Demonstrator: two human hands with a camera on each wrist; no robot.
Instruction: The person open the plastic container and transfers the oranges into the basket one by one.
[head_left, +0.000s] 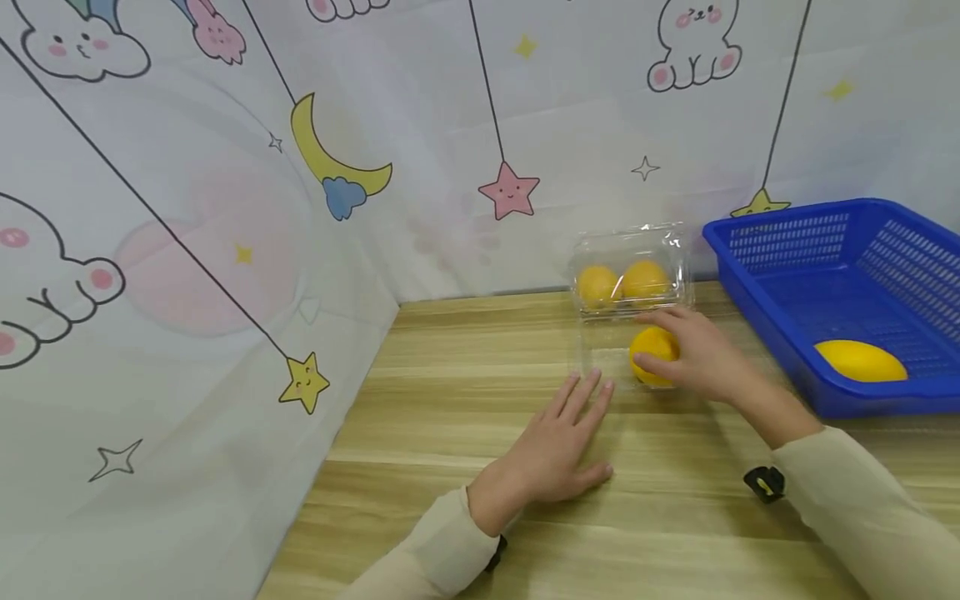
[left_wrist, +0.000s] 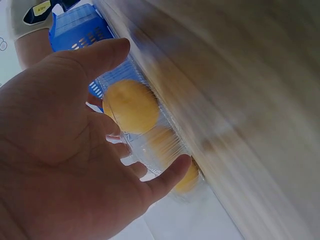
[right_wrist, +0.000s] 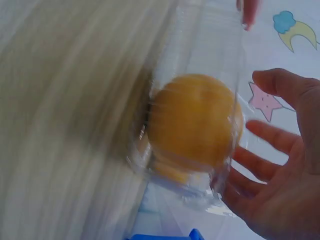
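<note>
A clear plastic container point(head_left: 602, 360) lies on the wooden table with oranges in it. Two oranges, one at the back left point(head_left: 597, 287) and one at the back right point(head_left: 646, 282), sit in its far part. The front orange point(head_left: 649, 356) is in the near right part, also visible through the clear wall in the right wrist view. Around that orange stands my right hand point(head_left: 701, 354), thumb and fingers spread; in its wrist view the fingertips are by the container's rim. My left hand point(head_left: 551, 450) has straight, spread fingers near the container's front left corner, holding nothing.
A blue plastic basket point(head_left: 772, 333) stands to the right of the container, with a yellow oval fruit point(head_left: 860, 361) inside. Behind the wooden table point(head_left: 442, 375) hangs a white cloth point(head_left: 427, 133) with cartoon prints, which also runs down the left side.
</note>
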